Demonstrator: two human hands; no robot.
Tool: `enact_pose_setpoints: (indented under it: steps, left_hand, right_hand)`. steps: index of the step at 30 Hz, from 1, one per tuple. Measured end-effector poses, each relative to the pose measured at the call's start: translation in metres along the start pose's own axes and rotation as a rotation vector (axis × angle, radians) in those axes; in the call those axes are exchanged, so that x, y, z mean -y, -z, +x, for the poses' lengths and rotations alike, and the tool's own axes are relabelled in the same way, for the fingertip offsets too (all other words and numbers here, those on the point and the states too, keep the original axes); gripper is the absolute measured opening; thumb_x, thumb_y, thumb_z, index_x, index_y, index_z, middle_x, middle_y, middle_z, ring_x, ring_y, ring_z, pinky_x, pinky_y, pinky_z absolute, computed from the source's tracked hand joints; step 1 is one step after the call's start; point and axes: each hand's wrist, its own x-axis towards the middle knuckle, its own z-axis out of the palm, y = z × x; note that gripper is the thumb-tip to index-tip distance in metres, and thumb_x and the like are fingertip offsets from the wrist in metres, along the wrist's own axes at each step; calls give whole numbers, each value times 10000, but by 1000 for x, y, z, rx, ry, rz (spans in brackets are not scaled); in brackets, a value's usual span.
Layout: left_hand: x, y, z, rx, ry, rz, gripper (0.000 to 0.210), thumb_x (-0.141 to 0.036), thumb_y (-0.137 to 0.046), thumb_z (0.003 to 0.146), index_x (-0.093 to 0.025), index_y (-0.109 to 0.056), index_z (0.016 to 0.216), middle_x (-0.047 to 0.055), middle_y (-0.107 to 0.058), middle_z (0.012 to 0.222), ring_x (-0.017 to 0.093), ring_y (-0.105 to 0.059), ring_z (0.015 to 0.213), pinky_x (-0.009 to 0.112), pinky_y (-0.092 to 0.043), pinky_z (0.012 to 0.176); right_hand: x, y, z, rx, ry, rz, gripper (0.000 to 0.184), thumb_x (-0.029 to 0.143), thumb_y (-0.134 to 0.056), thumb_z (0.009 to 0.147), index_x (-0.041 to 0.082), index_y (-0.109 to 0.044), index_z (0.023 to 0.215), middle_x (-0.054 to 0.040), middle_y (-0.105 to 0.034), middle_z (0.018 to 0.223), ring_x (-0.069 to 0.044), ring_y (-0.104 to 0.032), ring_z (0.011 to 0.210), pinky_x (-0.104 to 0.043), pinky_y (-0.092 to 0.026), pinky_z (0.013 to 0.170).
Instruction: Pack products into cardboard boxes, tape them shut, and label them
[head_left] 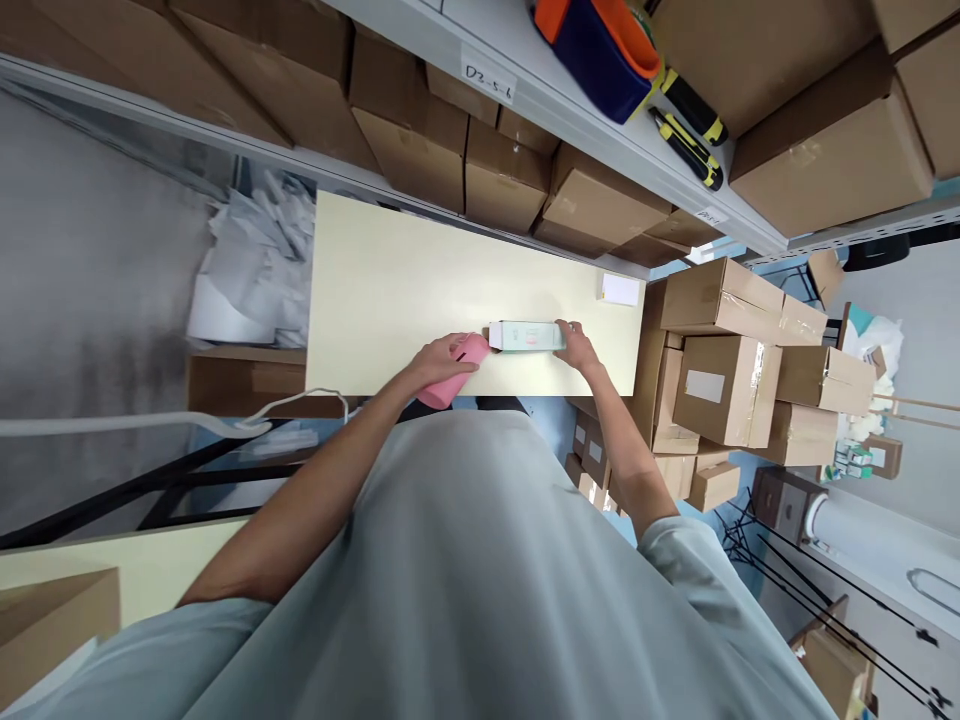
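My left hand [441, 362] is wrapped round a pink cylindrical container [454, 385], tilted at the near edge of the table. Its kind I cannot make out for sure. Close to its upper end lies a long, pale green carton [525, 336] on the cream tabletop [405, 270]. The carton's left end has a flap standing open toward the pink container. At the carton's right end, my right hand [576, 346] grips it between thumb and fingers.
A small white box [619, 289] lies at the table's right end. Cardboard boxes [506, 170] line the shelf behind, with a utility knife [686, 148] on the shelf above. More cartons [724, 390] are stacked at right. A bin of white plastic wrapping [251, 265] stands at left.
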Motion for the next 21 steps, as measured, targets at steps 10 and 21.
enact_pose_setpoints:
  steps: [10,21]
  left_hand:
    - [-30,6,-29,188,-110,-145,926,-275,-1040,508,-315,-808,1404,115,-752,1506,402,-708,1373,455,-619,1080]
    - [-46,21,-43,242,-83,-156,941,-359,-1046,570,-322,-781,1473,107,-655,1660,424,-654,1473,418,-678,970]
  right_hand:
    - [-12,-2,-20,-78,49,81,825,193,-734,959,244,-435,1726,-180,-411,1730,-331,-736,1262,-476,-611,1129]
    - [-17,0,-32,-71,102,92,838,168,-764,955,203,-436,1726,-206,-440,1704,-327,-688,1373,-445,-561,1200]
